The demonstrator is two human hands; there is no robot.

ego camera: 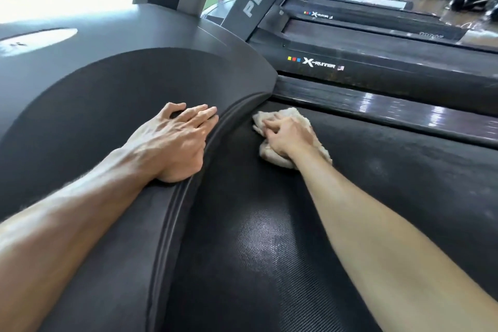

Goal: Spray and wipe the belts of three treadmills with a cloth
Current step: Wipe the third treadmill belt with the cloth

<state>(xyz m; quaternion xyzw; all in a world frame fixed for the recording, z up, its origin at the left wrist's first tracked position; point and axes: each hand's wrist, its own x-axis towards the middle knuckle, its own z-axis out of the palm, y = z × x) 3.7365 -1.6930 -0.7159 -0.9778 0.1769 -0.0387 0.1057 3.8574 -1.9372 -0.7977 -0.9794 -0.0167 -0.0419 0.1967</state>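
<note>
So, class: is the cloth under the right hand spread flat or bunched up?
Bunched up. The cloth sits in a crumpled wad on the belt, folds bulging out around the right hand pressing on it.

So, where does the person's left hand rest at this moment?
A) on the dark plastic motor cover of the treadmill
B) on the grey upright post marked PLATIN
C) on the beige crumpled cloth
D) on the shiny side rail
A: the left hand lies flat with straight fingers on the dark plastic motor cover, while the right hand presses the beige crumpled cloth onto the black textured belt.
</note>
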